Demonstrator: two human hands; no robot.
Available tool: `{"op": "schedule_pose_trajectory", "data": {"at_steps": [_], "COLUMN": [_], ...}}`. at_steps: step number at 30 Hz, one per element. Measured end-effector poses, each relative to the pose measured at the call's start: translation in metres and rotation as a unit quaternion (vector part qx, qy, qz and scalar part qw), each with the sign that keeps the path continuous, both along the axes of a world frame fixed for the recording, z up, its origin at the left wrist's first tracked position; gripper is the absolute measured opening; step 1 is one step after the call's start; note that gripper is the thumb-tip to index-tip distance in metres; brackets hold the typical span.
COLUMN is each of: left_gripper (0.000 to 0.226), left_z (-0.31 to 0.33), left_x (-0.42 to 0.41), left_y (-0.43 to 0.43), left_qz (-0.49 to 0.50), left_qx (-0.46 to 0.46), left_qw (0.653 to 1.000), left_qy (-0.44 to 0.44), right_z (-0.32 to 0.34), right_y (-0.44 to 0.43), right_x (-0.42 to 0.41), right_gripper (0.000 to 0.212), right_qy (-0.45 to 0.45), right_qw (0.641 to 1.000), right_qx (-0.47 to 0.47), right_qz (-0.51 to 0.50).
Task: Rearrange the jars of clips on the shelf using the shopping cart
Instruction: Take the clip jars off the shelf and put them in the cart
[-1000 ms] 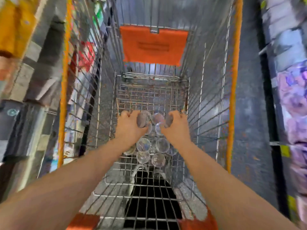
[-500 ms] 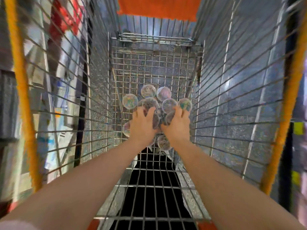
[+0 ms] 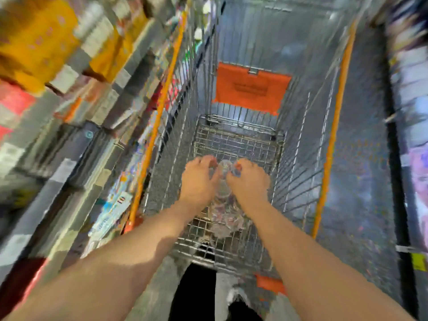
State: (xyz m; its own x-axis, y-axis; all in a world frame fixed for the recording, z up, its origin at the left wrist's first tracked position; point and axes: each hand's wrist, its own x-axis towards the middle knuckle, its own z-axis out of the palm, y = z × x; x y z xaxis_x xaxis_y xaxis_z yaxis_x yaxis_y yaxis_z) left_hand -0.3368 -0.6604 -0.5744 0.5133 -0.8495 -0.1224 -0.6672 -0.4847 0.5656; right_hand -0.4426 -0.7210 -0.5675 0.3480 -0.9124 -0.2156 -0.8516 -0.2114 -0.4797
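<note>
Plainly, both hands are down inside the shopping cart [image 3: 234, 140], at the 6 o'clock end of its wire floor. The jars of clips [image 3: 222, 169] sit bunched between and under them. The left hand [image 3: 198, 181] is at 9 o'clock of the bunch and the right hand [image 3: 249, 181] at 3 o'clock. Each grip looks clamped on a clear jar, with the fingers curled over the top, though motion blur hides how many jars each one holds. More clear jars lie in a loose heap just toward 6 o'clock of the hands, touching one another on the wire.

The shelf [image 3: 76, 140] that the jars belong to runs along the cart's 9 o'clock side, well above the cart floor. An orange flap [image 3: 251, 89] hangs on the far wall at 12 o'clock.

My reading is that a handful of jars is being gathered here for the shelf. The frame alone cannot rule out that they are being set down.

To do this well, I would take only as many jars as each grip can close round. Smooth clear plastic probably slides, and a jar squeezed between two others is likely to pop out on the way up. Lift straight up, clear of the 9 o'clock wall, before swinging toward the shelf, so nothing knocks the wire. Keep the lids uppermost. Leave the heap settled, because a jar rolling on the wire floor may end up out of easy reach at 12 o'clock.
</note>
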Motion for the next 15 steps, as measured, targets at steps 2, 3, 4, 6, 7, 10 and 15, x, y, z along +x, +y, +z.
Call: {"op": "schedule_pose_trajectory", "data": {"at_steps": [2, 3, 4, 6, 7, 10, 15], "left_gripper": [0.022, 0.019, 0.017, 0.015, 0.016, 0.032, 0.025], "left_z": [0.027, 0.042, 0.058, 0.094, 0.114, 0.184, 0.285], "left_x": [-0.003, -0.004, -0.005, -0.004, -0.001, 0.014, 0.064], "left_y": [0.016, 0.025, 0.036, 0.061, 0.073, 0.112, 0.2], "left_qz": [0.032, 0.05, 0.064, 0.087, 0.097, 0.134, 0.172], "left_qx": [-0.064, -0.094, -0.117, -0.165, -0.192, -0.25, -0.292], "left_qw": [0.997, 0.994, 0.991, 0.981, 0.974, 0.953, 0.919], "left_qy": [-0.01, -0.018, -0.027, -0.059, -0.075, -0.102, -0.2], "right_z": [0.028, 0.041, 0.057, 0.091, 0.112, 0.177, 0.275], "right_y": [0.012, 0.019, 0.028, 0.048, 0.057, 0.089, 0.165], "right_x": [0.003, 0.006, 0.008, 0.013, 0.019, 0.046, 0.107], "right_gripper": [0.018, 0.017, 0.017, 0.018, 0.018, 0.017, 0.012], "right_qy": [-0.044, -0.067, -0.081, -0.112, -0.138, -0.225, -0.326], "right_qw": [0.999, 0.997, 0.995, 0.989, 0.983, 0.958, 0.903], "right_qx": [-0.017, -0.026, -0.038, -0.055, -0.062, -0.077, -0.1], "right_qz": [0.018, 0.026, 0.042, 0.082, 0.101, 0.163, 0.261]}}
